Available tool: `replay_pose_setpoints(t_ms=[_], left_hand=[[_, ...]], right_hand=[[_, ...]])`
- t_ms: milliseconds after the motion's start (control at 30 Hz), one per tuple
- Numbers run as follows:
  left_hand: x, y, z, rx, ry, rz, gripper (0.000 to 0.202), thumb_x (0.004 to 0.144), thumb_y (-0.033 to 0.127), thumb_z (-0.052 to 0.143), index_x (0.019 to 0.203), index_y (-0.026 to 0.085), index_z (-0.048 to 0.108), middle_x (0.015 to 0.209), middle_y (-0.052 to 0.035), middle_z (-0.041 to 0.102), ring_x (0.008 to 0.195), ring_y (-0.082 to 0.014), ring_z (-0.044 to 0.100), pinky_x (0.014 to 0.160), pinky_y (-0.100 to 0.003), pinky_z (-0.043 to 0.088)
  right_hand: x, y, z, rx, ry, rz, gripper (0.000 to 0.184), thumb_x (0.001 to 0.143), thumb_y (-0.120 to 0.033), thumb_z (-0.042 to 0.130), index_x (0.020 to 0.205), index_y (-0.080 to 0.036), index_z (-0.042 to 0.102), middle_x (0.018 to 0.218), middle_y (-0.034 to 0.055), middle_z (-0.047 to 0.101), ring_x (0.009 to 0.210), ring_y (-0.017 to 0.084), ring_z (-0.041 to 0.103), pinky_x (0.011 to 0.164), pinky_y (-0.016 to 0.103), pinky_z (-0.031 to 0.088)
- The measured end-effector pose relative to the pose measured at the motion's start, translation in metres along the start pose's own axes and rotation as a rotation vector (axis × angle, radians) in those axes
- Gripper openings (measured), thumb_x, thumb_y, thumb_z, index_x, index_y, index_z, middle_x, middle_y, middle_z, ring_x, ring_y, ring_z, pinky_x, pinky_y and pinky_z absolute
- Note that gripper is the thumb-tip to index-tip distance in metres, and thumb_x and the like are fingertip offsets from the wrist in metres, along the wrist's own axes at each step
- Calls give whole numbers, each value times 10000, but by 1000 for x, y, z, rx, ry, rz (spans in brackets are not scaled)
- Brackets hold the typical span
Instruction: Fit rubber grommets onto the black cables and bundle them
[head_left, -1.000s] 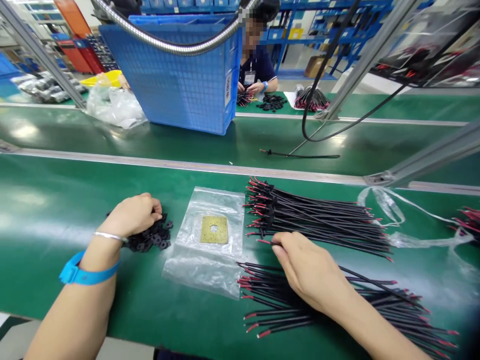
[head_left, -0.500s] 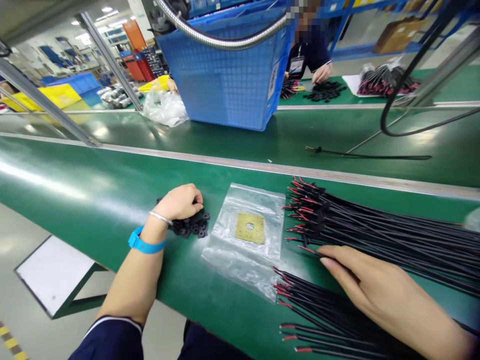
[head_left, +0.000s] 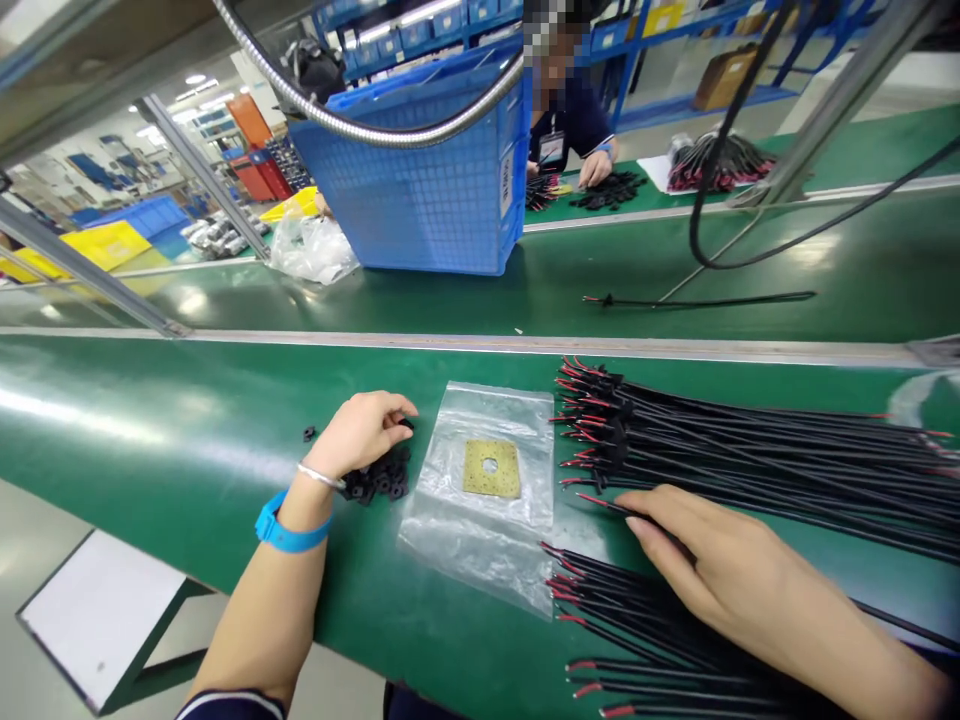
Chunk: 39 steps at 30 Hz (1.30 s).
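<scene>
My left hand is over a pile of small black clips, a blue band and a silver bangle on its wrist. Between its thumb and forefinger shows a small black clip. My right hand pinches a black cable close to its stripped red end. Above that hand lies a bundle of black cables with black clips near their red tips. Below it, more cables with red ends lie partly under my forearm. A clear zip bag with a yellowish square plate lies between my hands.
A blue crate stands beyond the metal rail, with a flexible metal conduit hanging before it. One looped cable lies past the rail. Across the bench, a co-worker's hand is at a dark pile. A loose clip lies left.
My left hand has lifted its fingers from the pile, and a black clip now shows between them. My right hand keeps its pinch on the cable. The camera view has tilted and shifted.
</scene>
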<state>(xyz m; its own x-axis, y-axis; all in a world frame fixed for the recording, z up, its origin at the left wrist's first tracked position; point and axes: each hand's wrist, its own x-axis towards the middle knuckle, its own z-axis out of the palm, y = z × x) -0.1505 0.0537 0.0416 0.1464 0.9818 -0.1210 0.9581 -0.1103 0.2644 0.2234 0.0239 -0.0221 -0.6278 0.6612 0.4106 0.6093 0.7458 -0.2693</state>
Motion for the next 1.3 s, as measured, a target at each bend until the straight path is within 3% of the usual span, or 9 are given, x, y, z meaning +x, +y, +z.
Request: replay_pose_setpoints(t_ms=[133,333,500,700,767,833,967,1133,1300], left_hand=[[-2,42,25,-333,85,159,146,855,214,611,955,204,717,949,-21,750,851,-165,682,781,-270,527],[-8,76,68,-164,178,441,231,924,143,473,1069,175,649,966,-69,696,897,-181,651,831,-318,542],[-10,76,72,14,141,501,184,934,208,494,937,170,673,892,-73,652,848,-193,609,786,-327,525],[-9,81,65,-22,101,418,164,905,226,535,880,186,692,884,-72,625,838,-212,536,753,-353,472],[-10,84,66,-224,95,383,107,881,207,551,852,185,652,907,-69,629,886,-213,549,801,-366,466],[-13,90,68,-609,28,299,59,868,217,561,826,180,581,988,-74,644,886,-190,587,791,-349,485],[-21,105,73,-1304,-167,37,215,866,323,603,789,168,475,1095,-99,666,682,-105,651,689,-292,521],[-27,115,74,-1557,-247,-50,327,778,346,748,743,141,495,998,-78,688,718,-116,697,700,-262,547],[-28,115,77,-1651,-289,-48,356,658,233,855,789,144,536,981,-45,701,792,-125,712,738,-235,553]], right_hand=[[0,-7,3,56,20,52,277,948,-162,374,1144,-173,569,1028,90,656,887,172,668,757,276,570],[-1,-10,7,158,23,39,277,954,-142,412,1164,-187,588,1043,76,646,912,165,646,782,274,560],[0,-13,3,166,58,32,270,951,-141,418,1143,-183,603,1005,80,652,884,170,645,766,279,558],[-1,-21,2,164,6,22,262,970,-169,407,1140,-191,606,931,54,663,796,160,646,700,281,545],[0,-24,1,157,29,28,267,970,-174,409,1160,-184,596,915,48,678,778,157,657,686,274,541],[0,-29,0,157,71,36,250,967,-174,415,1148,-175,587,934,47,692,792,156,670,705,270,539],[0,-36,0,167,129,40,185,968,-174,425,1062,-192,584,851,20,685,712,145,658,643,262,509],[1,-37,3,144,174,36,188,968,-147,437,1083,-186,580,821,13,671,686,137,640,634,260,490],[1,-38,1,111,188,13,186,959,-135,461,1091,-171,588,831,21,669,687,141,636,638,269,493]])
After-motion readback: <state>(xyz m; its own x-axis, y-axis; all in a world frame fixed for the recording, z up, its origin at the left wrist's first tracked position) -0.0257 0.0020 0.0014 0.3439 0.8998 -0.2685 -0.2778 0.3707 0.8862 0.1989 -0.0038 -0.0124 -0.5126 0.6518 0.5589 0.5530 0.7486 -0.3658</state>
